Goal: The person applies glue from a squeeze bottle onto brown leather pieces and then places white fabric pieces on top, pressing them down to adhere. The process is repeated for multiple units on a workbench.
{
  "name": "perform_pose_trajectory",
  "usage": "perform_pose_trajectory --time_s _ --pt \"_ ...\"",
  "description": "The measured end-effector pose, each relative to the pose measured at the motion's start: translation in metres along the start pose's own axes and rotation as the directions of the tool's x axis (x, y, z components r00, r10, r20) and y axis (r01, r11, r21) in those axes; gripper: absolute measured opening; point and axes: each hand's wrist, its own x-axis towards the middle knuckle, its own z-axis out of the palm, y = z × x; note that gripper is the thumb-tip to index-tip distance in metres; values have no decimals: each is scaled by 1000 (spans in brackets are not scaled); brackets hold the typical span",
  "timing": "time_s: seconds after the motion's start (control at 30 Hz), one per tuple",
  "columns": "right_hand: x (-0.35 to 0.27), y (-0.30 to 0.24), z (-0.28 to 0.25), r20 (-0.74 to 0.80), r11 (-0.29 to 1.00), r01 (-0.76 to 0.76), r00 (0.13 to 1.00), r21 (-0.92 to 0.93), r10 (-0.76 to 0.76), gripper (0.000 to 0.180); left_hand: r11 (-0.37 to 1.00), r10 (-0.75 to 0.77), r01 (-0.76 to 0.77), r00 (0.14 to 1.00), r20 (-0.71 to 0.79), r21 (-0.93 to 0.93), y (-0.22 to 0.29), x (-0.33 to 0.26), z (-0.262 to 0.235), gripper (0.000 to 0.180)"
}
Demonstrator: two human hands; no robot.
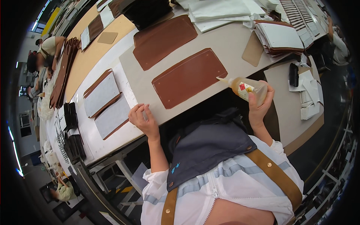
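Toward two o'clock, the right hand (261, 105) hides part of the translucent plastic bottle of yellowish liquid (258, 88), and whether its slim pale nozzle (222, 80) touches the oblong reddish-brown leather-like panel (189, 79) cannot be told. Toward nine o'clock, contact between the left hand (145, 122) and the white-topped table (90, 142) is unclear. At eleven o'clock, the top edge cuts off the bulky black stack (146, 14); at ten, a light-shirted co-worker's head (34, 62) is blurred.

Wide fisheye view, from head height, facing down, close over the worktable (234, 44)
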Motion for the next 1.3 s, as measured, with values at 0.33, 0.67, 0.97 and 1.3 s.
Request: perform_pose_trajectory --time_s 0.33,0.67,0.97,1.3 --pt "-21 -19 30 228 963 21 970 269 -85 58 999 -12 12 1000 -6 -33 -1 0 -1 5" --pt "-39 -29 71 388 892 47 889 449 -243 58 999 -9 9 1000 -3 -36 -2 0 -2 8" --pt "-62 -35 112 446 783 -35 838 621 -315 64 1000 4 -5 1000 -12 -25 -2 1 -2 7" --pt "67 58 54 -193 999 -42 981 -24 36 53 1000 7 -7 1000 -22 -6 1 0 -3 7"
